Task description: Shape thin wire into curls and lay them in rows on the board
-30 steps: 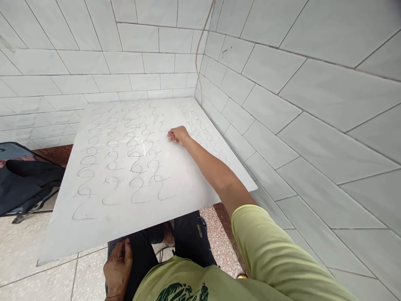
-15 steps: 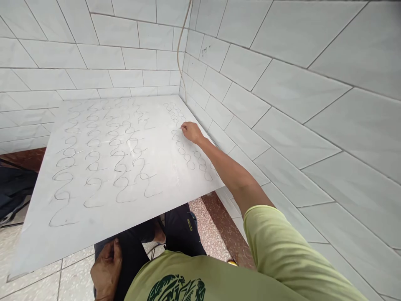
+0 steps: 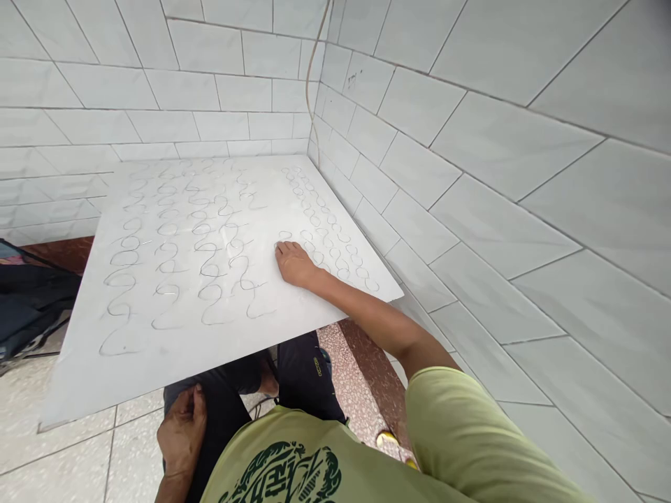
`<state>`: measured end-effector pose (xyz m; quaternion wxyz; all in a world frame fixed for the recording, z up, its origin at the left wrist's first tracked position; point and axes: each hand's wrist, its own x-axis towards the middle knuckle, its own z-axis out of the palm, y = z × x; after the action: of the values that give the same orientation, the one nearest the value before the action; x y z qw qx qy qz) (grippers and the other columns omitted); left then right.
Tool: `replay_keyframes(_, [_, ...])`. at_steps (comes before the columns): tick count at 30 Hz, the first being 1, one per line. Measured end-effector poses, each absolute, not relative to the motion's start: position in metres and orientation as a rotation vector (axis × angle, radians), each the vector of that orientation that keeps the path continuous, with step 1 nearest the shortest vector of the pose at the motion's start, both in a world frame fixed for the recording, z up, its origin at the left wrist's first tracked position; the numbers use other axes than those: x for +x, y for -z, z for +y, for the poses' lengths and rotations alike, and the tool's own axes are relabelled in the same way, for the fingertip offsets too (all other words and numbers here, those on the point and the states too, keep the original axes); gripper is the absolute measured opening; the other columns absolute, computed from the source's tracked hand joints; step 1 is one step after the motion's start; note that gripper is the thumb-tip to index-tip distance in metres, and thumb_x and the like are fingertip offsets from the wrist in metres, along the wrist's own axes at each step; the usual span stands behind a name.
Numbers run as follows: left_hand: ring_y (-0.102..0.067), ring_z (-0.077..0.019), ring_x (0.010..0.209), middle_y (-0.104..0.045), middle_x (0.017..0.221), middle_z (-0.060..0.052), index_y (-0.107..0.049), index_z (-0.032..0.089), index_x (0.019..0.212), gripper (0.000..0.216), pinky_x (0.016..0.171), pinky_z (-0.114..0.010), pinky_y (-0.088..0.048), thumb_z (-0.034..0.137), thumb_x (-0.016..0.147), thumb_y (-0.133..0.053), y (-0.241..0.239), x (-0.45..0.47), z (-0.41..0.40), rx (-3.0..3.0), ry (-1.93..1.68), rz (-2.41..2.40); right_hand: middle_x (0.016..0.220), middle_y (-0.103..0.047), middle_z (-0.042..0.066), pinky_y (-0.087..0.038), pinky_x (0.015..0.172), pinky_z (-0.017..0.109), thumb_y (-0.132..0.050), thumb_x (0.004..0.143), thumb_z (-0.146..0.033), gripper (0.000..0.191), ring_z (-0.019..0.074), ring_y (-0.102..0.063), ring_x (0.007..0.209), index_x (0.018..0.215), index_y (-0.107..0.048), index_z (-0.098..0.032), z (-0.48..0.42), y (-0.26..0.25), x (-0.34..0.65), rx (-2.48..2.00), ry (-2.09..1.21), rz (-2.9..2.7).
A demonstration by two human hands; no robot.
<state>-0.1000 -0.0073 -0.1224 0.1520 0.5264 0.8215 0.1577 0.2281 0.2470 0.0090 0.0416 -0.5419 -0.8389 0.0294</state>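
Observation:
A white board-like tabletop [image 3: 293,307] carries thin dark curved strands. On its left half, open S-shaped strands [image 3: 210,269] lie in several rough columns. Along the right edge run rows of small ring-like loops [image 3: 342,241]. Whether these are wires, threads or drawn lines I cannot tell. My right hand [image 3: 296,264] rests low over the board between both groups, fingers curled down beside a loop [image 3: 284,236]; anything under the fingertips is hidden. My left hand [image 3: 183,423] lies closed on my thigh, thumb against the curled fingers, its contents hidden.
White tiled walls [image 3: 503,209] meet behind the board, with a thin cable [image 3: 309,77] hanging down the corner. A dark bag [image 3: 31,307] stands at the left. My legs and a black cloth item [image 3: 304,370] are below the front edge.
My right hand has moved left and nearer to me, away from the right rows, and now lies lower over the board. My left hand stays on the thigh. The view has shifted slightly.

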Motion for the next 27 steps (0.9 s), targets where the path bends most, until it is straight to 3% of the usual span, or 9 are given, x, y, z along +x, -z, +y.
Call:
replay_keyframes(5, [-0.068, -0.0256, 0.074, -0.075, 0.081, -0.01, -0.076, 0.019, 0.104, 0.047, 0.061, -0.029, -0.041, 0.054, 0.098, -0.045, 0.123, -0.1, -0.01, 1.532, -0.492, 2.367, 0.158, -0.044, 0.028, -0.031, 0.124, 0.048, -0.038, 0.097, -0.007, 0.055, 0.0361, -0.041, 0.147, 0.15, -0.046, 0.007, 0.174, 0.008, 0.236, -1.579, 0.078, -2.59])
replay_keyframes(11, [-0.064, -0.0241, 0.069, -0.07, 0.073, -0.008, -0.076, 0.019, 0.101, 0.046, 0.061, -0.029, -0.038, 0.054, 0.097, -0.046, 0.122, -0.097, -0.009, 1.55, -0.5, 2.38, 0.155, -0.048, 0.028, -0.033, 0.126, 0.049, -0.044, 0.098, -0.008, 0.052, 0.0347, -0.037, 0.151, 0.148, -0.048, 0.006, 0.098, 0.022, 0.245, -1.409, 0.014, -2.47])
replay_keyframes(19, [-0.062, -0.023, 0.068, -0.068, 0.072, -0.007, -0.076, 0.018, 0.101, 0.044, 0.063, -0.029, -0.038, 0.052, 0.095, -0.05, 0.12, -0.093, -0.009, 1.559, -0.547, 2.396, 0.144, -0.059, 0.022, -0.042, 0.12, 0.055, -0.044, 0.103, -0.017, 0.041, 0.0316, -0.049, 0.142, 0.142, -0.057, -0.009, 0.049, 0.017, 0.263, -1.385, -0.137, -2.13])
replay_keyframes(22, [-0.061, -0.0228, 0.067, -0.067, 0.07, -0.006, -0.076, 0.018, 0.101, 0.044, 0.064, -0.03, -0.038, 0.053, 0.094, -0.05, 0.12, -0.091, -0.008, 1.547, -0.546, 2.412, 0.143, -0.058, 0.023, -0.043, 0.119, 0.057, -0.045, 0.104, -0.021, 0.044, 0.0328, -0.05, 0.14, 0.146, -0.052, -0.01, 0.044, 0.018, 0.272, -1.444, -0.144, -2.028])
replay_keyframes(27, [-0.06, -0.022, 0.066, -0.065, 0.068, -0.005, -0.076, 0.019, 0.1, 0.043, 0.065, -0.029, -0.038, 0.053, 0.094, -0.051, 0.122, -0.091, -0.008, 1.548, -0.541, 2.426, 0.156, -0.047, 0.023, -0.035, 0.124, 0.059, -0.051, 0.104, -0.033, 0.059, 0.0343, -0.037, 0.152, 0.157, -0.038, -0.011, 0.043, 0.028, 0.271, -1.424, -0.178, -2.11])
